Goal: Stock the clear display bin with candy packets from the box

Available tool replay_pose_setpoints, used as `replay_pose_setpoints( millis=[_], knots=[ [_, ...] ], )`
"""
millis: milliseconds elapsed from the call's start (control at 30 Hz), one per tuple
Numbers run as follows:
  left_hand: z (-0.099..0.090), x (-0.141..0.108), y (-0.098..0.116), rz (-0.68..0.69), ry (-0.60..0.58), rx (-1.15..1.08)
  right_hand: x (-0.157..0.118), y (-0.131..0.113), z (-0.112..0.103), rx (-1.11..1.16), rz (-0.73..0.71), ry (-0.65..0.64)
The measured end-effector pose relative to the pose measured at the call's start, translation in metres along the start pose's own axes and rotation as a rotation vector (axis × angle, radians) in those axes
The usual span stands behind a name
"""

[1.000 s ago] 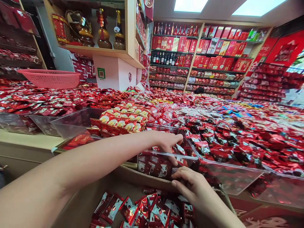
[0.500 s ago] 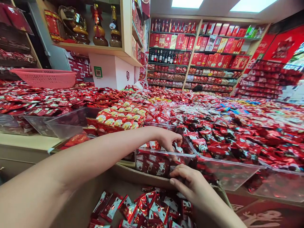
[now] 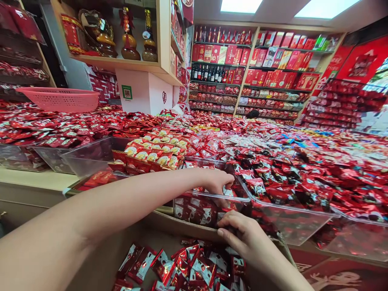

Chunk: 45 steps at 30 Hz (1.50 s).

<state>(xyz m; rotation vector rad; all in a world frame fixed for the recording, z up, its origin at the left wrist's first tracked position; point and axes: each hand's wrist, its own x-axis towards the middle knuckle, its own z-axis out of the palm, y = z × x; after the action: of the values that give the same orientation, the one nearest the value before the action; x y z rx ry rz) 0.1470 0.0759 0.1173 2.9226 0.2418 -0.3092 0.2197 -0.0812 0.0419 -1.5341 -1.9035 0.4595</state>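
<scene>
My left hand [image 3: 218,182] reaches across from the left into a clear plastic bin [image 3: 209,197] of small red-and-white wrapped packets. Its fingers are curled and point down among the packets, partly hidden, so what they hold is not plain. A red-and-white packet [image 3: 229,192] shows beside the fingers. Below stands an open cardboard box [image 3: 184,224] with similar loose packets [image 3: 182,264] on its bottom. My right hand [image 3: 238,230] grips the box's far rim, close against the front of the bin, with the thumb on the near side.
To the left, gold-and-red packets [image 3: 156,150] stand in rows in another bin. Clear bins [image 3: 291,214] heaped with red packets spread to the right. A pink basket [image 3: 65,100] rests on the heap at far left, near an overhanging display shelf [image 3: 121,64].
My left hand has sunk slightly deeper into the bin, its fingers lower among the packets. My right hand keeps its hold on the box rim. The view has shifted slightly.
</scene>
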Motion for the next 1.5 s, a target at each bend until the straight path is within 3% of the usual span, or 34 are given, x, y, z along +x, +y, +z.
replay_pose_setpoints(
  millis=[167, 467, 733, 1133, 1500],
  knots=[
    [-0.006, -0.007, -0.006, -0.004, -0.08, -0.082, 0.0, -0.001, -0.001, -0.001, 0.01, -0.008],
    [-0.004, -0.007, -0.021, -0.064, -0.049, -0.067, -0.002, 0.001, -0.001, 0.009, 0.002, -0.025],
    [-0.004, -0.012, -0.014, -0.078, -0.079, 0.021, -0.001, 0.001, -0.001, 0.013, -0.002, -0.032],
    [0.004, -0.018, -0.009, -0.105, 0.13, 0.258, -0.001, 0.001, -0.001, 0.024, -0.004, -0.028],
    [0.0, -0.019, -0.011, -0.152, 0.271, 0.264, -0.001, 0.003, -0.001, 0.023, 0.022, -0.062]
  ],
)
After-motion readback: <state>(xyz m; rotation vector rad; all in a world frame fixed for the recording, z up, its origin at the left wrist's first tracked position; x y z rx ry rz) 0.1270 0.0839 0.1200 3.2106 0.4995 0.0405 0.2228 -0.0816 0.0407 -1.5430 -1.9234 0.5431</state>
